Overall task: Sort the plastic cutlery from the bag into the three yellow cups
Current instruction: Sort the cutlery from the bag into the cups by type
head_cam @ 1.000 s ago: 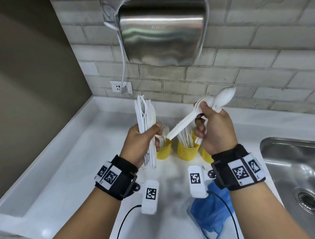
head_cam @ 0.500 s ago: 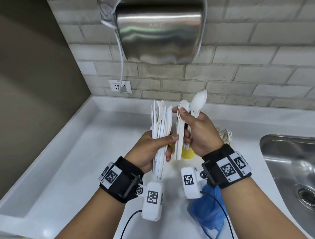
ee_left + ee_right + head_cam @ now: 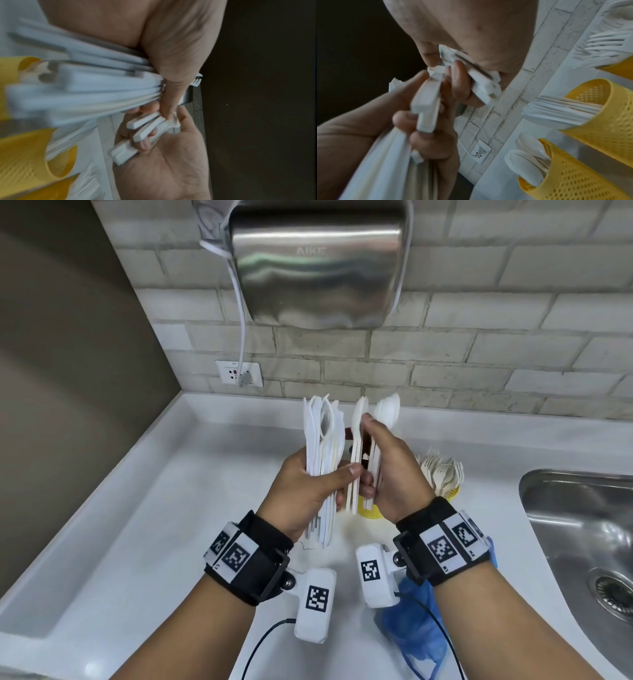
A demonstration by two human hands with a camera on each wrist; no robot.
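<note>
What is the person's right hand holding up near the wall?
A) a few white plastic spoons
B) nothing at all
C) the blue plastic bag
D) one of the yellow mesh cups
A: the right hand grips a few white plastic spoons, their rounded bowls pointing up, while the blue plastic bag lies on the counter.

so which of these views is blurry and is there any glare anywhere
Head view: sharp, with soft glare streaks on the steel hand dryer and wide-angle bending at the sink. Left wrist view: the cutlery bundle and yellow cups are smeared with blur, the right side dark. Right wrist view: both hands are soft, the cups clearer.
</note>
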